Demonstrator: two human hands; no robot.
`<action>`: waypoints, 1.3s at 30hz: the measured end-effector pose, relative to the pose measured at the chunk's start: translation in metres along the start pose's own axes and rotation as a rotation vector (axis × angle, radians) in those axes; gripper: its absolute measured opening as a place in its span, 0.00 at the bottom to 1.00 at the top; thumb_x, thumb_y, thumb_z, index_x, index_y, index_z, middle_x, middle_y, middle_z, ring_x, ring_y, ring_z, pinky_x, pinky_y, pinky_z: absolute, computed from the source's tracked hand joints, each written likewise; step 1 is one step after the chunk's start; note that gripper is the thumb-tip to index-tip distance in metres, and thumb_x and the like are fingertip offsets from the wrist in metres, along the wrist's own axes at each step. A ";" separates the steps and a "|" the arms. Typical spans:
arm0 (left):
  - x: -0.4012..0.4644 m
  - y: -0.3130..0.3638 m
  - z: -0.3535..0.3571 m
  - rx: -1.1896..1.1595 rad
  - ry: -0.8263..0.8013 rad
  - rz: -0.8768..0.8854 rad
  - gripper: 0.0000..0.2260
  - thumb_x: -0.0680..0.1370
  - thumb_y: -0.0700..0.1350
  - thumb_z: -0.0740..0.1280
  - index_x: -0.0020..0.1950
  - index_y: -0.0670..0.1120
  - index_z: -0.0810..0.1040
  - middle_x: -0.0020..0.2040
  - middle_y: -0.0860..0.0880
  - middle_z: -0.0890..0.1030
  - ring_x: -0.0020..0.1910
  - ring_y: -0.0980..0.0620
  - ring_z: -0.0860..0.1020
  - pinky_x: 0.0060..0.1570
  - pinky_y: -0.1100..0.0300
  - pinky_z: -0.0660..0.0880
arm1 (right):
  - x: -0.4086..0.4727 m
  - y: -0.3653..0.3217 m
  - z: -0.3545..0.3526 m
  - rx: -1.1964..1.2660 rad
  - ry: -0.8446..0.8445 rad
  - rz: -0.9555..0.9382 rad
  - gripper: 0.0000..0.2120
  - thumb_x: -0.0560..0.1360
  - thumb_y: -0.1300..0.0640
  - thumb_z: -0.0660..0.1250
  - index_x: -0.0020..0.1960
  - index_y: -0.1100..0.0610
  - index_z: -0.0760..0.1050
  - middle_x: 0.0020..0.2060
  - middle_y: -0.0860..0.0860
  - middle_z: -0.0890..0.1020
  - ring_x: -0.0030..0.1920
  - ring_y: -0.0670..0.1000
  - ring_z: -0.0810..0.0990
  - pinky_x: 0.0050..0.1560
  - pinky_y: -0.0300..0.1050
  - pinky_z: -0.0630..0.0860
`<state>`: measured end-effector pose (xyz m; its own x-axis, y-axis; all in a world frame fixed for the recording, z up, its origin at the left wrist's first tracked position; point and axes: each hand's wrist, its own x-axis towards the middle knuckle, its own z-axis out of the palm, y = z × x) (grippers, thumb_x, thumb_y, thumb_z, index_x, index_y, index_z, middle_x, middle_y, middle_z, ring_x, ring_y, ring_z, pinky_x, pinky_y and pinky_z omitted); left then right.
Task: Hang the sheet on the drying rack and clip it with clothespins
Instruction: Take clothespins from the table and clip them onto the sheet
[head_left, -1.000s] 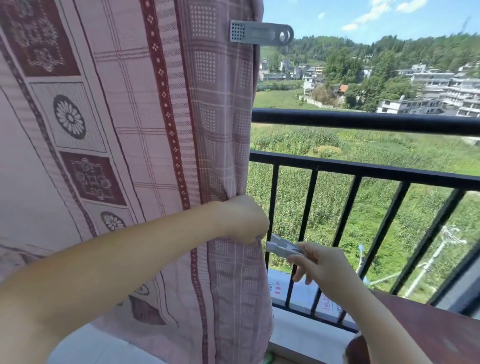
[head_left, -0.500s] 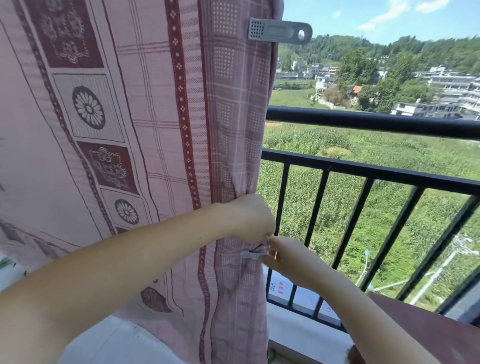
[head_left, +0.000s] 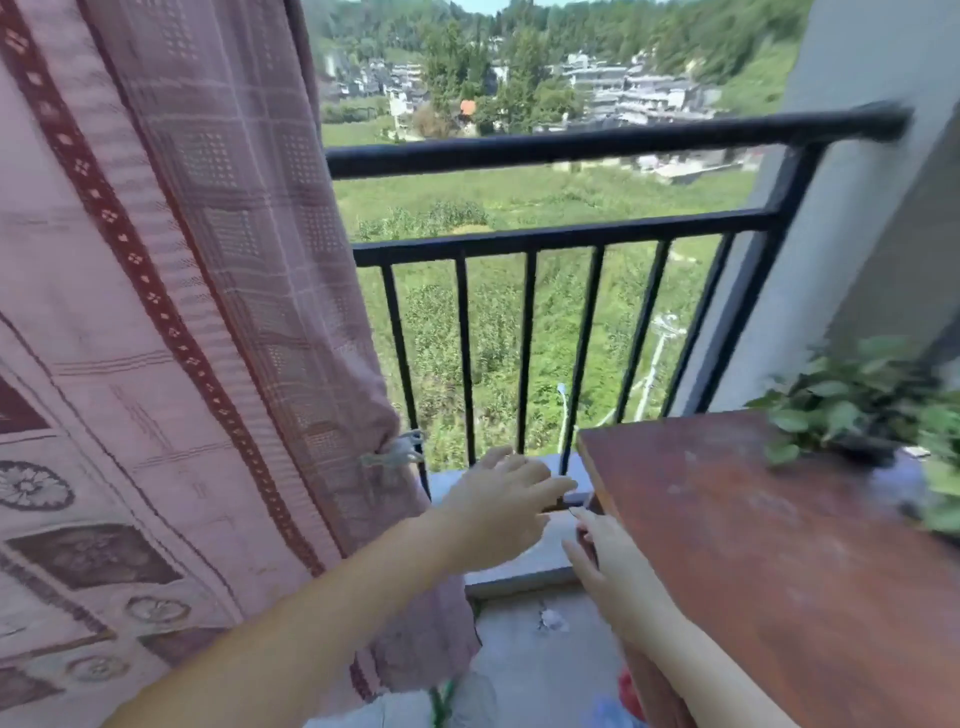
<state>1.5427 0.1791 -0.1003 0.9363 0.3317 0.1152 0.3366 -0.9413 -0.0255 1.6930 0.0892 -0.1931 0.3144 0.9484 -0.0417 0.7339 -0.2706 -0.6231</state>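
We are looking at the sheet (head_left: 156, 338), which is filling the left of the view and hanging in long vertical folds; its right edge is running top to bottom beside the black railing (head_left: 571, 241). The rack itself is lying out of view above. At right, a reddish table (head_left: 779, 545) is standing near us with a leafy plant (head_left: 857, 395) on its far corner. The grey ledge (head_left: 519, 566) is sitting under the railing bars, between sheet and table.

Our left hand (head_left: 501, 506) is hovering over the ledge with fingers spread, holding nothing. Our right hand (head_left: 610, 566) is resting loosely open at the table's near-left edge, also holding nothing as far as we can tell.

The clothespin (head_left: 395, 454) is gripping the bunched sheet edge, lying roughly level, to the left of and slightly beyond both hands. The left hand is nearer to it, and nothing is standing between them. We are judging this clip as placed.
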 end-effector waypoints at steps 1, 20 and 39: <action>0.003 0.014 0.014 -0.094 -0.091 0.007 0.19 0.77 0.46 0.61 0.68 0.48 0.67 0.60 0.45 0.76 0.60 0.44 0.72 0.67 0.49 0.61 | -0.019 0.014 0.003 -0.051 0.050 0.053 0.24 0.77 0.45 0.54 0.71 0.52 0.62 0.62 0.49 0.72 0.65 0.52 0.69 0.63 0.49 0.67; 0.102 0.330 0.193 -0.632 -0.489 -0.068 0.19 0.79 0.49 0.57 0.69 0.49 0.62 0.61 0.45 0.70 0.63 0.44 0.69 0.57 0.49 0.70 | -0.291 0.245 -0.054 -0.149 0.397 1.046 0.22 0.78 0.48 0.54 0.70 0.54 0.63 0.69 0.53 0.68 0.68 0.56 0.67 0.63 0.54 0.68; 0.134 0.354 0.228 -0.736 -0.300 -0.364 0.13 0.80 0.44 0.57 0.63 0.41 0.69 0.54 0.44 0.72 0.54 0.44 0.72 0.50 0.55 0.69 | -0.258 0.330 -0.090 -0.016 0.469 0.814 0.08 0.71 0.59 0.67 0.49 0.58 0.72 0.48 0.55 0.76 0.51 0.59 0.74 0.49 0.53 0.72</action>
<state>1.8100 -0.0958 -0.3201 0.8050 0.5244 -0.2773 0.5666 -0.5412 0.6214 1.9080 -0.2592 -0.3177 0.9425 0.3040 -0.1385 0.1889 -0.8270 -0.5295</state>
